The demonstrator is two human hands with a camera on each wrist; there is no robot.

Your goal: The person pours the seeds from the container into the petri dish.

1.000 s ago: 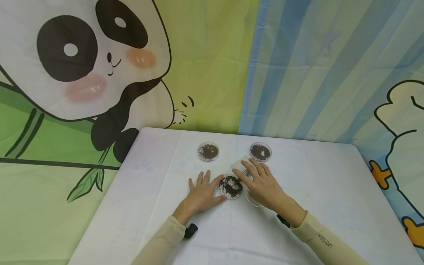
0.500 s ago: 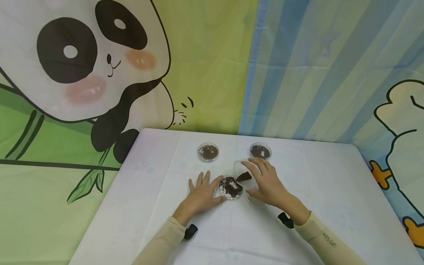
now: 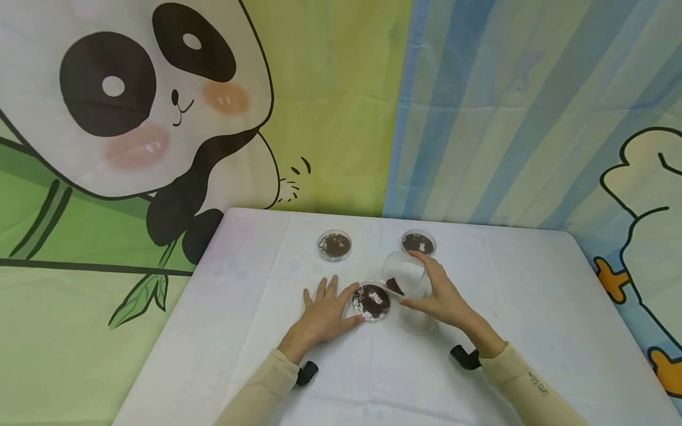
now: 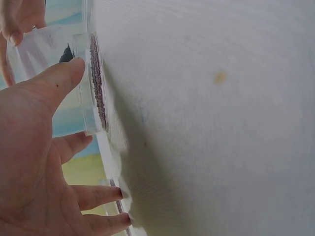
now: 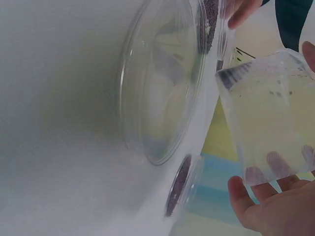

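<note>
My left hand lies on the table, thumb and index finger on opposite sides of a petri dish of dark brown and white granules, holding it. Its other fingers are spread straight on the cloth. My right hand holds a clear plastic bag by its edges between thumb and fingers, just right of that dish. Dark granules are gathered in the bag's lower corner, near the dish's rim. Below the bag lies a clear round lid or dish, partly covered by it in the head view.
Two more petri dishes stand farther back, one left and one right, both with dark and white granules. White cloth covers the table. A printed panda curtain hangs right behind the table's far edge.
My right hand has drawn back to the right, tilting the bag away from the dish, and its grip has shifted so the bag shows more. My left hand and the dish have stayed put.
</note>
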